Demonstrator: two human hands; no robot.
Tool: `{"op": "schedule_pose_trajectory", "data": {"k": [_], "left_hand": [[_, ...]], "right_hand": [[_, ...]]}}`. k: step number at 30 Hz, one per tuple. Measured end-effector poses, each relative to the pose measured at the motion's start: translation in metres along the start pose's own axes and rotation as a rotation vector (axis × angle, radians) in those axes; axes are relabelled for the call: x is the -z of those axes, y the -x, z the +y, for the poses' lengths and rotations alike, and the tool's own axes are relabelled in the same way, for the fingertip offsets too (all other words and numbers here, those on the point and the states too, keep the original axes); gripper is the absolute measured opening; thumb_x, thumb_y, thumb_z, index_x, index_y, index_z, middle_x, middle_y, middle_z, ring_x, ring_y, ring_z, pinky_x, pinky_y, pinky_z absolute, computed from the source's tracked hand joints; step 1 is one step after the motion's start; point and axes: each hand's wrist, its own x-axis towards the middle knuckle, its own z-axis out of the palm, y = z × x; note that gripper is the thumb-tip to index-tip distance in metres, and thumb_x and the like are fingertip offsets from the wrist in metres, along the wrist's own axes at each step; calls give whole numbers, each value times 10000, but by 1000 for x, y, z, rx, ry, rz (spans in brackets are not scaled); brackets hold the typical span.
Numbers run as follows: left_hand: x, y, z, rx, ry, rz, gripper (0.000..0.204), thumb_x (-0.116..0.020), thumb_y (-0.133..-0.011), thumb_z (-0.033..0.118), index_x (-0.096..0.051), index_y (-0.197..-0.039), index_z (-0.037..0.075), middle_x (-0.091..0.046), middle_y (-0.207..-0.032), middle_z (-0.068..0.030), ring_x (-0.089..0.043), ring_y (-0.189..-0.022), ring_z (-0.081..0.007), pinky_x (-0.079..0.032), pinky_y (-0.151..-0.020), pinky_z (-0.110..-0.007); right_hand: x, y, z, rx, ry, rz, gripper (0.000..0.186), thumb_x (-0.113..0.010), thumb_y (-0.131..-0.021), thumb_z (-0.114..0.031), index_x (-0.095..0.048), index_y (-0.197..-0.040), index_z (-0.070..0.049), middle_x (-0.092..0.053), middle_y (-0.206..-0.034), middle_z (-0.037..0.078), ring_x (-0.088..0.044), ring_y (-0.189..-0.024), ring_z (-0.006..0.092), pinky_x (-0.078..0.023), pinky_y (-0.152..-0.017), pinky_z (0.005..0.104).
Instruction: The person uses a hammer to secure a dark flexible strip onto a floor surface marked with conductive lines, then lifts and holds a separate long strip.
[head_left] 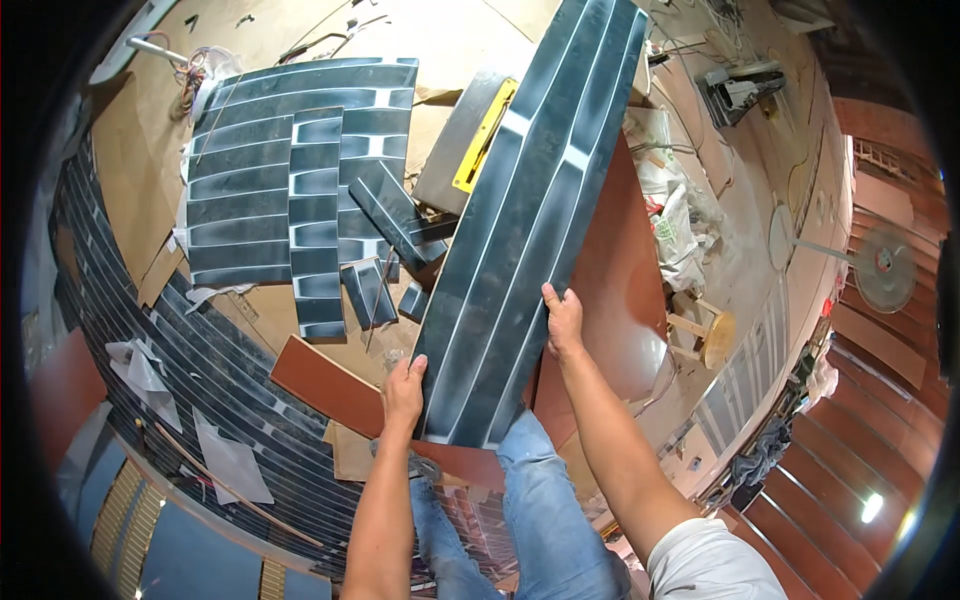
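Observation:
A long dark grey panel (505, 250) with pale lengthwise lines and two white patches slants away from me, its near end close to my knees. My left hand (403, 395) grips its left edge near that end, thumb on top. Farther up the right edge, my right hand (564, 320) holds it the same way. The fingers of both hands are partly hidden beneath the panel. Left of it lie wide panels of the same pattern (238, 180), with a narrow strip (317, 225) across them. Several small dark offcuts (368, 293) lie between.
A glossy reddish-brown board (620, 250) leans or lies right of the panel; a narrower one (325, 385) is at my left. Beyond are a yellow slotted tool (486, 135) and white plastic bags (680, 205). A wooden stool (717, 338) and a fan (884, 265) stand to the right.

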Motion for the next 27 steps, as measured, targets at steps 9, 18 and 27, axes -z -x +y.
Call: {"op": "schedule_pose_trajectory", "data": {"k": [9,18,27], "left_hand": [[-10,-22,-6,-44,60,-38,509,-525,-994,489,-599,-936,-12,-612,-886,-288,-570,-844,-466,-435,-764,-493],[-8,-44,-24,-30,121,-69,502,-529,-994,498,-594,-901,10,-601,-812,-223,-572,-774,-350,-439,-749,-438],[-13,-41,-36,-78,199,-33,517,-537,-993,500,-570,-884,-5,-553,-772,-222,-507,-732,-355,-430,-729,-440]], "right_hand": [[2,-20,-10,-21,61,-21,230,-701,-955,-214,-616,-952,-1,-634,-882,20,-560,-780,99,-472,-700,278],[-16,-21,-6,-35,94,12,261,-691,-964,-234,-618,-993,14,-663,-919,66,-598,-838,138,-496,-758,308],[-12,-20,3,-9,130,10,268,-688,-967,-245,-614,-1007,9,-657,-920,62,-579,-826,137,-489,-752,314]]}}
